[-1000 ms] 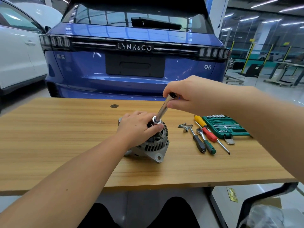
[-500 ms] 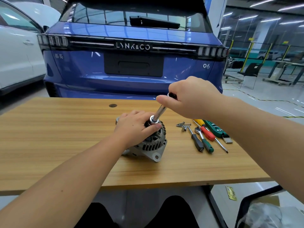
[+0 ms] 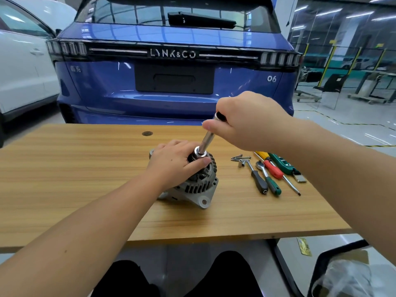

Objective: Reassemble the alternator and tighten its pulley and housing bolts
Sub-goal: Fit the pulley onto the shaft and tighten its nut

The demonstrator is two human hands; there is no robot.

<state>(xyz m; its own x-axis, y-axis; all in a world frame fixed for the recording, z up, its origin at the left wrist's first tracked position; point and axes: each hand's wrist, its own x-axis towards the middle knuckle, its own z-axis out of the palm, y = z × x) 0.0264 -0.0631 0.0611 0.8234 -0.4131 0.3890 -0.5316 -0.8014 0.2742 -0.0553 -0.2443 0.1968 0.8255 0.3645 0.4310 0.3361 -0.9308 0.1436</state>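
Wooden table (image 3: 85,189), left hand (image 3: 173,162) gripping alternator (image 3: 199,185), right hand (image 3: 246,118) just above gripping socket driver (image 3: 206,141)

I am looking into a car workshop: a blue Lynk & Co hatchback (image 3: 174,67) and a white car (image 3: 23,67) stand on the glossy floor behind my wooden bench (image 3: 85,179), with yellow-posted glass bays (image 3: 342,61) lit by ceiling strips.

Bright, even workshop light from ceiling strip lamps (image 3: 362,13), mirrored as streaks on the blue car's tailgate (image 3: 171,97) and the glossy floor (image 3: 342,125). Soft, faint shadows on the wooden table (image 3: 64,168). Wide-angle bending at the edges; forearms slightly soft.
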